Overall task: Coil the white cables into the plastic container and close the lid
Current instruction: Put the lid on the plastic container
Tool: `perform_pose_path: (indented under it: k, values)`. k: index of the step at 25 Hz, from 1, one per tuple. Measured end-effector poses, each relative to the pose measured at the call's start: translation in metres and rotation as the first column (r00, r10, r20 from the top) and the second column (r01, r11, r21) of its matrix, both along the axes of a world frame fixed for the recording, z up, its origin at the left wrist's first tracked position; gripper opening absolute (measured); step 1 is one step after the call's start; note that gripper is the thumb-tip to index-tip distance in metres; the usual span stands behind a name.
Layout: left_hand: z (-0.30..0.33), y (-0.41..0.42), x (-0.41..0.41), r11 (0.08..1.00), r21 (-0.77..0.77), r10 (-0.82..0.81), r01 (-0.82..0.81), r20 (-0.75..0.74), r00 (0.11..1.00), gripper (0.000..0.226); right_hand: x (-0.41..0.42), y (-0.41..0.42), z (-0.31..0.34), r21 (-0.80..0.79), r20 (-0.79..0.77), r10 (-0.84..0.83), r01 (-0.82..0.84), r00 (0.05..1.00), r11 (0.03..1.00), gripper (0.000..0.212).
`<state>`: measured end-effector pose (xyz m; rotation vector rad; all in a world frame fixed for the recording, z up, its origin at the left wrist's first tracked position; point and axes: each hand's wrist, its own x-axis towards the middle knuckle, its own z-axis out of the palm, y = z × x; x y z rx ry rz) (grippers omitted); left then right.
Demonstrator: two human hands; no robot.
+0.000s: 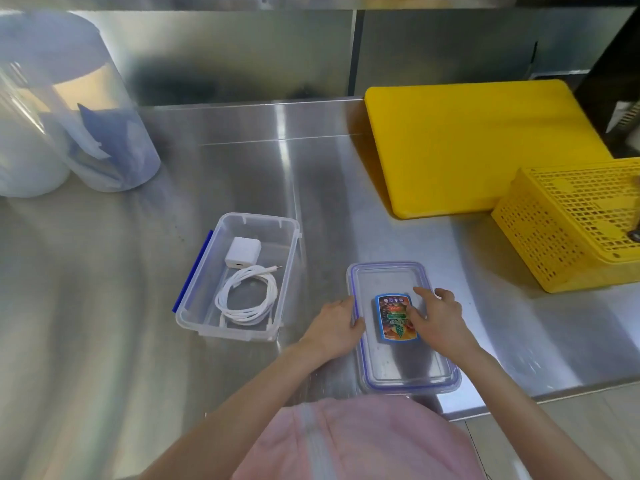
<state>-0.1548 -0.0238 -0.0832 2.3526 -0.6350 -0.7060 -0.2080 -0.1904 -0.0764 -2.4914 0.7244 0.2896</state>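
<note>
A clear plastic container (pixel 290 258) with a blue clip on its left side stands open on the steel counter. Inside it lies a coiled white cable (pixel 246 295), with a white charger block (pixel 242 251) just behind it. The clear lid (pixel 388 372) with a blue rim and a colourful label lies flat on the counter to the container's right. My left hand (pixel 336 327) grips the lid's left edge. My right hand (pixel 437 318) rests on top of the lid with fingers spread, partly covering the label.
A yellow cutting board (pixel 478 143) lies at the back right, with a yellow perforated basket (pixel 568 226) in front of it. Two large clear and white cylinders (pixel 69 109) stand at the back left. The counter's front edge (pixel 554 396) runs close to the lid.
</note>
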Motion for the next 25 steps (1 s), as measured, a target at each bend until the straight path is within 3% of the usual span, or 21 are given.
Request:
perform_pose_path:
  k: [7, 12, 19, 25]
  values:
    - [0.002, 0.003, -0.005, 0.992, -0.106, 0.06, -0.07, -0.099, 0.993, 0.042, 0.008, 0.012, 0.001, 0.018, 0.05, -0.096, 0.095, 0.994, 0.995, 0.042]
    - [0.011, 0.007, 0.003, 0.968, -0.179, 0.173, -0.175, -0.026, 0.985, 0.047, 0.017, 0.02, 0.012, 0.072, 0.205, -0.138, 0.125, 0.969, 0.99, 0.038]
    - [0.037, 0.03, 0.018, 0.809, -0.457, 0.421, -0.371, 0.008, 0.907, 0.044, 0.05, 0.033, 0.05, 0.106, 0.442, -0.11, 0.07, 0.89, 0.992, 0.033]
    - [0.051, 0.084, 0.053, 0.752, -0.382, 0.592, -0.538, 0.033, 0.805, 0.041, 0.076, 0.082, 0.054, 0.281, 0.467, -0.125, -0.012, 0.876, 0.96, 0.033]
